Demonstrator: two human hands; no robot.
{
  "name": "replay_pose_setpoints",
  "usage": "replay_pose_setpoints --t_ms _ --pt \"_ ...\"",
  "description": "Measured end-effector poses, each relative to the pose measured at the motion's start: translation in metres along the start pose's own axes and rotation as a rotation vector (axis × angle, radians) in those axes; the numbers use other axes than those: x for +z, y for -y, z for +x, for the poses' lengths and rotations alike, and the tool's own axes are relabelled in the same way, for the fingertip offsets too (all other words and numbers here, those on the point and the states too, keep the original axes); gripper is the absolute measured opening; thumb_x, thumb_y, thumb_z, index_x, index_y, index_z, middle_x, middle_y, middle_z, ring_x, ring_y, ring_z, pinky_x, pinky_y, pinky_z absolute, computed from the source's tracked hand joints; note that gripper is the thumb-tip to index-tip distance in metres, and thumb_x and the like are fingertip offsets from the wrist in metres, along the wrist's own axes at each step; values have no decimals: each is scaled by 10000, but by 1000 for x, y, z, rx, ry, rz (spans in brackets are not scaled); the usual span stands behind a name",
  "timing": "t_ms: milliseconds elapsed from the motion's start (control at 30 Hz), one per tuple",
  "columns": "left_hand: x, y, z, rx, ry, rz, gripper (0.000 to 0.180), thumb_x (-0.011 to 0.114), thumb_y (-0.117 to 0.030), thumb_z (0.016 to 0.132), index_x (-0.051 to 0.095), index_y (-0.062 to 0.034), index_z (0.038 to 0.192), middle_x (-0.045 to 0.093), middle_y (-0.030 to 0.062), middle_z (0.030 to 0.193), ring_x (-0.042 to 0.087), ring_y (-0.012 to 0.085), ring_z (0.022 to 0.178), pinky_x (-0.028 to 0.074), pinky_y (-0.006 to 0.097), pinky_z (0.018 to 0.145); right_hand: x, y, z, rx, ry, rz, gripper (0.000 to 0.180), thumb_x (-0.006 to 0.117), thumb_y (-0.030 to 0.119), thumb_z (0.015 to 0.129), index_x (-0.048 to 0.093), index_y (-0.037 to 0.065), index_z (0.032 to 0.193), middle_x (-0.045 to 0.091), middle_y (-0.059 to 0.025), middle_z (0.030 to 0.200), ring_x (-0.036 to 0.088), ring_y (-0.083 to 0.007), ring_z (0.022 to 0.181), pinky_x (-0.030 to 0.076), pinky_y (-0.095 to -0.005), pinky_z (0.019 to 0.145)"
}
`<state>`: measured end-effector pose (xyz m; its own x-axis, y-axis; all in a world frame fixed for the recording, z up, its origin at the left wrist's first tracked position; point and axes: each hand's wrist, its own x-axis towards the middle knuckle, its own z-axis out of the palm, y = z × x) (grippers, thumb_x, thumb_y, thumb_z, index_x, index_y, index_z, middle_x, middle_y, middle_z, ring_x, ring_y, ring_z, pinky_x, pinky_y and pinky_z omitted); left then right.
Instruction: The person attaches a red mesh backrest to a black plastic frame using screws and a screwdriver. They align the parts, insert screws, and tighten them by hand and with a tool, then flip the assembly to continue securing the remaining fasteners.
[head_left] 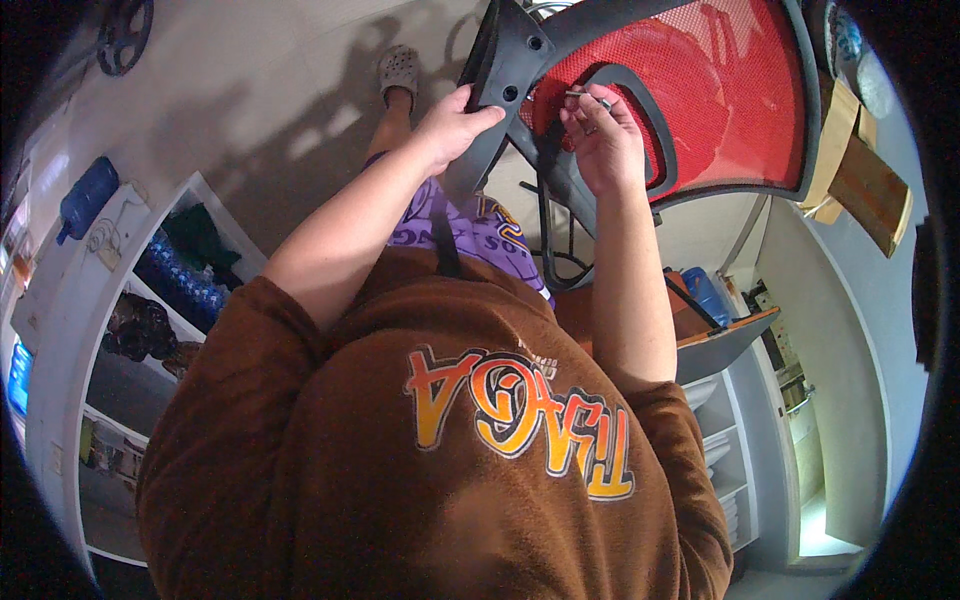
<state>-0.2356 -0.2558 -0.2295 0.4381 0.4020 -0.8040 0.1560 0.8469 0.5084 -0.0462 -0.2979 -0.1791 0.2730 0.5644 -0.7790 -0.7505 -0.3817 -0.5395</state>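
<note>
An office chair with a red mesh back (745,110) in a black frame lies in front of me. My left hand (452,132) is closed around the edge of a black plastic chair part (495,75), which has two round holes in its face. To its right, over the mesh, my right hand (606,145) is raised with the fingertips pinched together. Between them is a small, thin metal piece (575,94), bolt-like, whose exact kind is too small to tell. A black looped armrest (655,125) stands just behind that hand.
White shelves (95,400) with cloth and bags stand at the left, near a blue container (90,198). An opened cardboard box (868,190) is at the far right. A brown-topped piece of furniture (740,335) sits beside my right arm. My foot wears a light clog (399,72).
</note>
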Motion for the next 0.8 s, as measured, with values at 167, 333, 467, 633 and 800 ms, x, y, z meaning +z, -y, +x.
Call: replay_pose_setpoints --t_ms 167,333,467,633,800 --pt "-7 1 2 82 46 103 417 631 -190 825 512 -22 1187 619 74 1043 570 138 925 438 271 833 1 -5 1 8 33 -23 155 567 -4 845 531 14 994 623 -99 920 620 -185 841 528 -317 764" --pt "-8 -5 4 78 84 180 416 632 -187 822 516 -10 1180 619 83 1047 566 144 929 433 271 838 -1 -8 2 21 19 -29 156 559 -14 844 524 11 994 618 -104 920 620 -191 842 534 -316 764" --pt "-6 -2 6 55 61 143 410 632 -200 819 528 3 1160 626 91 1022 579 148 893 447 275 809 2 -6 -1 22 12 -27 166 554 -23 842 512 8 1000 615 -114 927 621 -201 855 538 -313 772" --pt "-6 -6 6 20 46 151 410 627 -221 820 538 4 1151 634 92 996 590 150 851 462 286 772 0 -7 0 19 33 -20 181 558 -33 837 500 8 1003 612 -121 933 623 -209 862 543 -316 773" --pt "-8 -4 8 24 42 129 433 639 -231 810 539 3 1160 631 93 1007 580 148 881 450 283 797 2 -7 -2 18 39 -47 185 559 -40 836 499 3 1006 610 -122 932 620 -209 866 543 -318 779"
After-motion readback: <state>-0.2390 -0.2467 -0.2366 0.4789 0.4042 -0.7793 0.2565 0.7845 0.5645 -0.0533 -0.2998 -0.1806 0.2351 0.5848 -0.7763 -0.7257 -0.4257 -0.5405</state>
